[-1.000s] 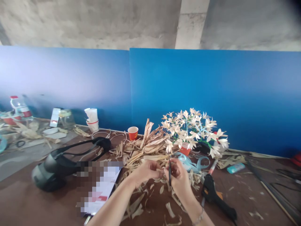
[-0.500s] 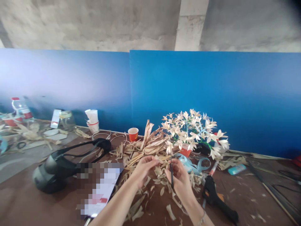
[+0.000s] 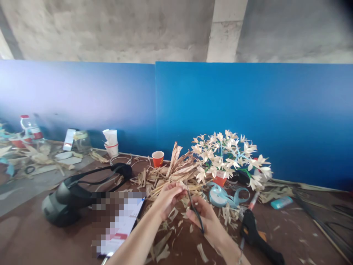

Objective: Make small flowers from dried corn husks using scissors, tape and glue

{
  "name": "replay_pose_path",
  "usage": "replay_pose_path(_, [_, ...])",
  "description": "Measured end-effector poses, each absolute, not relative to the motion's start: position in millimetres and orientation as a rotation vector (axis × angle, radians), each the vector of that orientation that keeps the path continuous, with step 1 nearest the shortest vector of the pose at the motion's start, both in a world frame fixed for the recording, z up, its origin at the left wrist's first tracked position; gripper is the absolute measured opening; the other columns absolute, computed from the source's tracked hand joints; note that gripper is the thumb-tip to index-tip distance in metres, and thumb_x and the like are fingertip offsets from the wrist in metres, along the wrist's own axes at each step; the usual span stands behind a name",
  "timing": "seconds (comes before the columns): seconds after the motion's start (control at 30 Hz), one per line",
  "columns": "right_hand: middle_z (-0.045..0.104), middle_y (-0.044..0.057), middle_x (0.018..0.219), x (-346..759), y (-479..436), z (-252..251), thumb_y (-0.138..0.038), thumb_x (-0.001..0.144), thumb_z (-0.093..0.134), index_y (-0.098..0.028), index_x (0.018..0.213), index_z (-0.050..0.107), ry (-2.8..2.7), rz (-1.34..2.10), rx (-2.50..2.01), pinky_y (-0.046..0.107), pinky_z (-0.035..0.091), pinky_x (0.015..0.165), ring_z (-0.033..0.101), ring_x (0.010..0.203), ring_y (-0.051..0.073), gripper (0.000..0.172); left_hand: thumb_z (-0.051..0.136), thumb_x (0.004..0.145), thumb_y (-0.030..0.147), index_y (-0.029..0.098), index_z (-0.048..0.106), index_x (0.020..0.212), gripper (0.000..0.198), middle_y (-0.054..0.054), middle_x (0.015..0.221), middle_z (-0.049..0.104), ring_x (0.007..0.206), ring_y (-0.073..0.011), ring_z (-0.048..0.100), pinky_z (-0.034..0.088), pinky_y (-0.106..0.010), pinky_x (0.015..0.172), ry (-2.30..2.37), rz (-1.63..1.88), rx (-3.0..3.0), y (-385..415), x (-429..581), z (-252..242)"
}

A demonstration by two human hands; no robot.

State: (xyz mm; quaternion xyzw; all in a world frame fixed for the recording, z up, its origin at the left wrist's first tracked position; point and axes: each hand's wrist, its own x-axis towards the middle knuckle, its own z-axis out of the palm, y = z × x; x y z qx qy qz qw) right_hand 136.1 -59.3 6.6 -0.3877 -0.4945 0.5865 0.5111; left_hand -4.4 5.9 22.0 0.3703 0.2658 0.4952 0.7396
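My left hand [image 3: 167, 201] pinches a small pale piece of dried husk [image 3: 182, 184] between thumb and fingertips. In my right hand [image 3: 209, 220] is a pair of dark scissors [image 3: 194, 209], blades pointing up and left to the husk piece. Whether the blades touch it I cannot make out. Beneath both hands lie cut husk scraps [image 3: 173, 214]. Just beyond them a heap of dried corn husks [image 3: 179, 165] spreads over the brown table. Right of the heap, a bunch of cream husk flowers [image 3: 228, 156] rises from a red paper cup [image 3: 220, 179].
A black glue gun [image 3: 256, 235] lies right of my hands, near a blue ribbon roll [image 3: 216, 195]. On the left are a phone [image 3: 124, 224] and a black headset [image 3: 66, 202]. A red paper cup [image 3: 158, 159] stands near the blue partition [image 3: 234, 99].
My right hand has turned the scissors from near upright to leaning left and brought their tips to the husk piece in my left hand. The view has shifted slightly.
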Motion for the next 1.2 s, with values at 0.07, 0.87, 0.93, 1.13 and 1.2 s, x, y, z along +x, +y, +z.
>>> replay_pose_path(0.07, [0.048,-0.006,0.062,136.5,-57.9,5.1,-0.038,0.06,0.074,-0.02,0.081,0.052,-1.178,1.418,-0.908,0.016,0.035,0.041,0.04,0.048,0.005,0.036,0.075,0.057,0.02,0.012,0.062,0.062,0.017,-0.003,0.068,0.066,0.063,-0.0112,0.059,0.041,-0.021,0.063,0.577,1.078,0.813,5.4,-4.1,21.2])
replay_pose_path(0.87, [0.044,-0.01,0.049,139.6,-54.5,6.0,-0.042,0.055,0.076,-0.017,0.079,0.049,-1.205,1.399,-1.053,0.012,0.026,0.029,0.032,0.033,0.0,0.044,0.07,0.065,0.02,0.013,0.056,0.066,0.015,-0.002,0.069,0.064,0.065,-0.0106,0.058,0.042,-0.02,0.062,0.55,1.027,0.909,6.3,-10.9,24.1])
replay_pose_path(0.93, [0.043,-0.01,0.049,139.9,-54.5,6.2,-0.042,0.055,0.076,-0.017,0.079,0.05,-1.221,1.389,-1.061,0.012,0.027,0.029,0.032,0.033,0.001,0.044,0.069,0.067,0.024,0.014,0.056,0.068,0.016,-0.002,0.07,0.064,0.066,-0.0114,0.059,0.042,-0.021,0.063,0.579,1.036,0.943,6.6,-11.6,25.0])
replay_pose_path(1.13, [0.043,-0.01,0.049,140.7,-54.0,4.0,-0.042,0.057,0.075,-0.017,0.08,0.05,-1.256,1.366,-1.091,0.012,0.027,0.029,0.031,0.034,0.001,0.042,0.066,0.07,0.028,0.015,0.056,0.067,0.017,-0.001,0.066,0.061,0.064,-0.0101,0.056,0.041,-0.021,0.063,0.609,1.14,1.015,8.2,-12.3,24.2])
replay_pose_path(1.2, [0.043,-0.009,0.049,140.9,-53.4,3.4,-0.041,0.057,0.075,-0.017,0.079,0.05,-1.26,1.365,-1.1,0.013,0.027,0.029,0.031,0.034,0.001,0.042,0.067,0.068,0.026,0.015,0.056,0.067,0.016,0.0,0.063,0.06,0.061,-0.0087,0.054,0.04,-0.02,0.062,0.601,1.169,1.018,8.4,-12.2,24.0])
